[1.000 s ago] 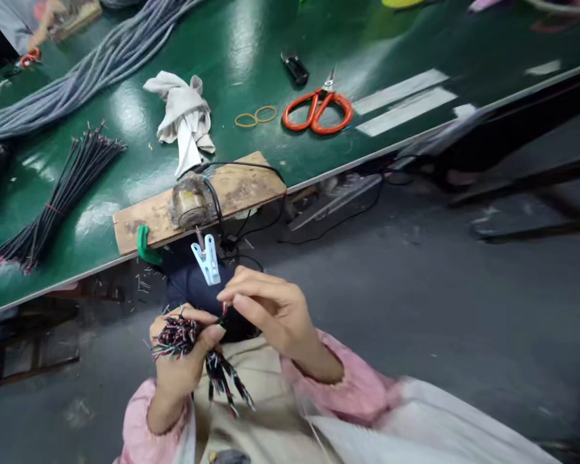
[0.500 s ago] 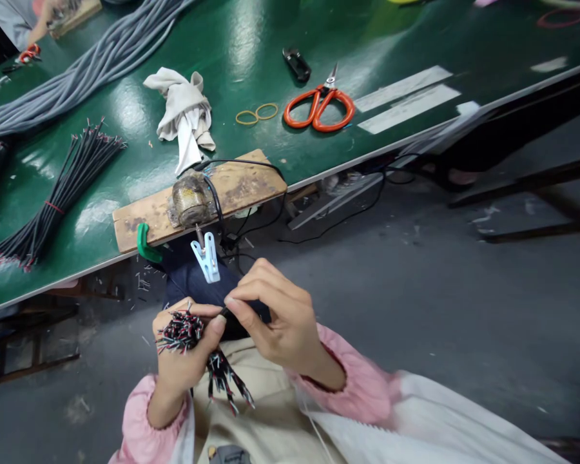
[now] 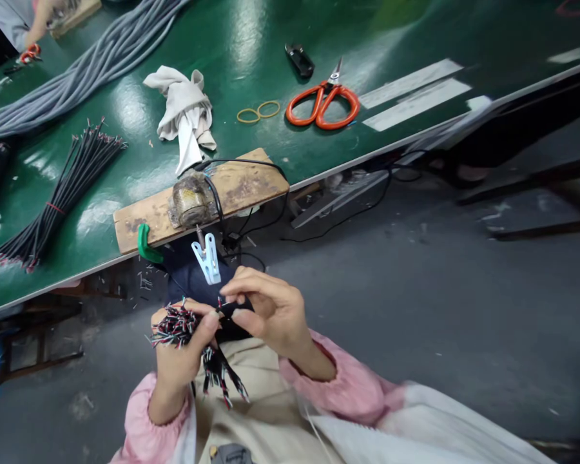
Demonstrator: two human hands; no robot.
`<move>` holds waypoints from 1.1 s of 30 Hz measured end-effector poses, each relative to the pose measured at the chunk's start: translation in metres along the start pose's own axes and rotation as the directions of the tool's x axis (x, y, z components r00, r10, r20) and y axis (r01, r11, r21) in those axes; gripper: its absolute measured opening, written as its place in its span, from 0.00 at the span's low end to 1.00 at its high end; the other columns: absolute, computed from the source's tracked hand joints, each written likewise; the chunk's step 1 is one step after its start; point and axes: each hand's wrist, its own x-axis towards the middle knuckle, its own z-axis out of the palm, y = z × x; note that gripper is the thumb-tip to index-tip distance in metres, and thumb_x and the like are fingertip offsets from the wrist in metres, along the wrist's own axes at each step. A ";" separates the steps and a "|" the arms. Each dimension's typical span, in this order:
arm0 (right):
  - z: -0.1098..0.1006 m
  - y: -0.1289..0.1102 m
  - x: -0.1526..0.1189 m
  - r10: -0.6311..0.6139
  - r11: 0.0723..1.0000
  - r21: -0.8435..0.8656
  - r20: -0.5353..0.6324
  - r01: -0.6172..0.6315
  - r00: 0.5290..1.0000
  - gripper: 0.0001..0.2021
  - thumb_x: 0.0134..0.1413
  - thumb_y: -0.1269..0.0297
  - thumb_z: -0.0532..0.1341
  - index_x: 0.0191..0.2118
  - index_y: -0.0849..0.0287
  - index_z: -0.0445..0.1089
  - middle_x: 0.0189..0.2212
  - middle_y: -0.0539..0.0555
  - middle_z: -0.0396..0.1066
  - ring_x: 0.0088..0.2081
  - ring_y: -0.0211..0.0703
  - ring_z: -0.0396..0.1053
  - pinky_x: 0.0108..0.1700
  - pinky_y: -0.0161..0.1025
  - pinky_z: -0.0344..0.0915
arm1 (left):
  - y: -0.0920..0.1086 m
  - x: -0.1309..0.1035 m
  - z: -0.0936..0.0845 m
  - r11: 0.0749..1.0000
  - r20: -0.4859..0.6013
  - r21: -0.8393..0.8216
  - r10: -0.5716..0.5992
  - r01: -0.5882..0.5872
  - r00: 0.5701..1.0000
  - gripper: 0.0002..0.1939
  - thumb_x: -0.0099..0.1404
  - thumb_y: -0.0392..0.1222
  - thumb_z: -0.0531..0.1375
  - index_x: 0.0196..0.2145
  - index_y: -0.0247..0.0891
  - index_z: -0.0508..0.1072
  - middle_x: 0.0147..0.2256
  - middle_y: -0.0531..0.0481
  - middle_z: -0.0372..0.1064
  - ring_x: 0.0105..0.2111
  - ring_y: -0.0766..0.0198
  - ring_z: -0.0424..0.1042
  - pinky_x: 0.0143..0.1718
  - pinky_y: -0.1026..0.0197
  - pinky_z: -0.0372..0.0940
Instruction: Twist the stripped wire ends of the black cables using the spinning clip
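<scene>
My left hand is closed round a bundle of short black cables with red and white wire ends, some hanging below the palm. Its thumb and forefinger pinch one cable, whose stripped end sticks up. My right hand is just to the right, thumb and forefinger apart, with nothing seen between them. Above both hands, a light blue clothespin hangs at the tip of a small motor-like device on a wooden board.
On the green table lie a tied black cable bundle, grey cables, a white cloth, rubber bands, orange-handled scissors, a black tool and paper strips. A green clamp grips the board. Another person's arm shows top left.
My right thumb and forefinger have parted and come off the cable. A wire end now shows above my left fingertips. The view has shifted slightly.
</scene>
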 end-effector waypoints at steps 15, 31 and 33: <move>0.016 0.023 0.045 0.640 0.622 0.405 0.232 -0.670 0.733 0.30 0.34 0.33 0.71 0.21 0.61 0.74 0.19 0.48 0.66 0.24 0.34 0.60 0.26 0.33 0.58 | -0.002 0.006 0.001 0.992 -0.150 0.062 0.120 -0.112 0.981 0.04 0.54 0.42 0.73 0.25 0.43 0.82 0.24 0.53 0.77 0.25 0.64 0.76 0.29 0.63 0.70; 0.015 0.040 0.036 0.654 0.412 0.529 0.396 -0.742 0.645 0.31 0.42 0.31 0.67 0.23 0.61 0.74 0.18 0.50 0.67 0.22 0.35 0.60 0.27 0.35 0.62 | 0.001 0.014 0.009 0.991 -0.133 0.110 0.087 -0.073 0.987 0.02 0.56 0.37 0.70 0.25 0.42 0.83 0.23 0.53 0.77 0.25 0.62 0.76 0.29 0.63 0.70; 0.009 0.046 0.030 0.679 0.420 0.526 0.358 -0.739 0.641 0.30 0.42 0.31 0.66 0.23 0.60 0.74 0.18 0.50 0.66 0.22 0.35 0.59 0.27 0.35 0.60 | 0.002 0.013 0.009 0.991 -0.128 0.111 0.090 -0.076 0.988 0.03 0.55 0.38 0.71 0.25 0.41 0.82 0.23 0.53 0.76 0.24 0.63 0.75 0.28 0.63 0.70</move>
